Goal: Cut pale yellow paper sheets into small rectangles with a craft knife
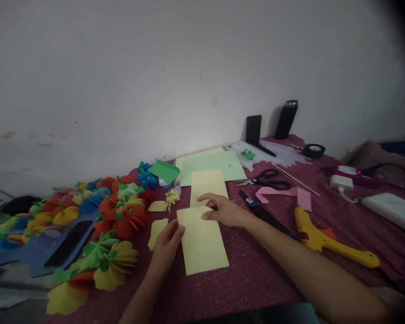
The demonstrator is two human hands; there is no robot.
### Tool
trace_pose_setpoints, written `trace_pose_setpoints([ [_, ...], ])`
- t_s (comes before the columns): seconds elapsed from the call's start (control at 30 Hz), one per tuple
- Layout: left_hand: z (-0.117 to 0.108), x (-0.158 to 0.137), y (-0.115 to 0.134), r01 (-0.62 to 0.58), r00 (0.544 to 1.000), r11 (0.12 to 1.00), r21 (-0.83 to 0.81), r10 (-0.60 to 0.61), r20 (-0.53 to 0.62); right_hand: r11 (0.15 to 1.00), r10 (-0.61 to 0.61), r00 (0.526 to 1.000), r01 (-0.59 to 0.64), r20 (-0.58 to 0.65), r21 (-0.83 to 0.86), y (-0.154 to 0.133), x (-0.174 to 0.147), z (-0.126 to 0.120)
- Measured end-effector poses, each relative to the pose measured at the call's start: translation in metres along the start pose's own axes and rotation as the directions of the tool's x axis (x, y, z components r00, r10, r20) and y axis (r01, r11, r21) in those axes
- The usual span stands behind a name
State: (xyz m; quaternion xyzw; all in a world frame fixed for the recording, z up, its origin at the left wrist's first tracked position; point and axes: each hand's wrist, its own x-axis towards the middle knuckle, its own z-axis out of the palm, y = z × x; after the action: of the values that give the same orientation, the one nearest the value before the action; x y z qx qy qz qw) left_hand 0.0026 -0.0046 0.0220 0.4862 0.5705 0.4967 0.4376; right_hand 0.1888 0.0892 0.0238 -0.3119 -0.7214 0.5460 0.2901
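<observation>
A pale yellow paper sheet [204, 247] lies in front of me, held at both sides. My left hand [168, 240] pinches its left edge between thumb and fingers. At its upper right, my right hand [222, 210] grips the top edge with thumb and fingers. Behind it lies another pale yellow strip of paper [207, 182], partly covered by my right hand. Small cut yellow pieces [158, 231] are stacked beside my left hand. A yellow paper leaf shape [158, 206] and a bunch of fringed yellow paper [172, 198] sit just beyond them.
Colourful paper pumpkins [130, 220] crowd the left. Light green paper [209, 164] lies behind. To the right are scissors [266, 180], a black cutter [265, 213], pink ribbon [283, 192], a wooden stick [295, 179], a yellow glue gun [334, 243] and a black bottle [286, 119].
</observation>
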Motion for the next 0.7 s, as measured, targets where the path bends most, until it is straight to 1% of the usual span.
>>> trace_pose_setpoints([
  [0.07,0.001,-0.001,-0.003,0.106,0.994,0.994,-0.024,-0.105,0.042,0.999,0.002,1.0,-0.003,0.005,0.036,-0.003,0.0,0.0],
  [0.13,0.001,-0.001,-0.005,0.161,0.987,0.986,-0.033,-0.161,0.015,0.991,0.02,1.0,-0.016,-0.022,0.135,-0.003,0.0,0.002],
  [0.2,-0.001,0.0,-0.007,0.165,0.985,0.984,-0.064,-0.167,-0.039,0.962,0.082,0.995,-0.064,-0.057,0.266,-0.002,-0.001,0.005],
  [0.27,-0.002,0.002,-0.007,0.133,0.987,0.986,-0.103,-0.142,-0.081,0.927,0.162,0.986,-0.142,-0.029,0.346,0.0,-0.002,0.009],
  [0.33,-0.002,0.002,-0.007,0.117,0.989,0.984,-0.137,-0.129,-0.079,0.91,0.209,0.977,-0.209,0.039,0.358,0.001,-0.004,0.012],
  [0.4,-0.001,0.001,-0.006,0.159,0.985,0.975,-0.155,-0.168,-0.05,0.907,0.212,0.973,-0.231,0.092,0.351,0.001,-0.005,0.013],
  [0.47,0.001,0.0,-0.005,0.221,0.972,0.962,-0.159,-0.23,-0.038,0.918,0.219,0.97,-0.243,0.109,0.314,0.003,-0.005,0.009],
  [0.5,0.002,-0.001,-0.004,0.235,0.968,0.958,-0.165,-0.246,-0.049,0.929,0.228,0.969,-0.246,0.094,0.276,0.004,-0.004,0.005],
  [0.53,0.002,-0.001,-0.003,0.233,0.966,0.957,-0.175,-0.248,-0.069,0.944,0.241,0.969,-0.246,0.049,0.218,0.006,-0.003,-0.001],
  [0.57,0.002,-0.002,-0.002,0.22,0.966,0.957,-0.19,-0.241,-0.097,0.961,0.251,0.968,-0.245,-0.03,0.129,0.008,0.0,-0.008],
  [0.6,0.001,-0.002,-0.001,0.201,0.964,0.957,-0.209,-0.232,-0.132,0.969,0.246,0.96,-0.246,-0.135,0.02,0.011,0.002,-0.016],
  [0.63,-0.001,-0.001,0.0,0.187,0.96,0.955,-0.23,-0.227,-0.165,0.959,0.226,0.941,-0.26,-0.25,-0.114,0.014,0.005,-0.025],
  [0.67,-0.002,-0.001,0.0,0.176,0.956,0.952,-0.251,-0.226,-0.188,0.917,0.175,0.913,-0.288,-0.369,-0.277,0.017,0.008,-0.033],
  [0.7,-0.005,0.0,-0.001,0.165,0.952,0.948,-0.272,-0.225,-0.205,0.894,0.153,0.895,-0.306,-0.419,-0.328,0.02,0.01,-0.04],
])
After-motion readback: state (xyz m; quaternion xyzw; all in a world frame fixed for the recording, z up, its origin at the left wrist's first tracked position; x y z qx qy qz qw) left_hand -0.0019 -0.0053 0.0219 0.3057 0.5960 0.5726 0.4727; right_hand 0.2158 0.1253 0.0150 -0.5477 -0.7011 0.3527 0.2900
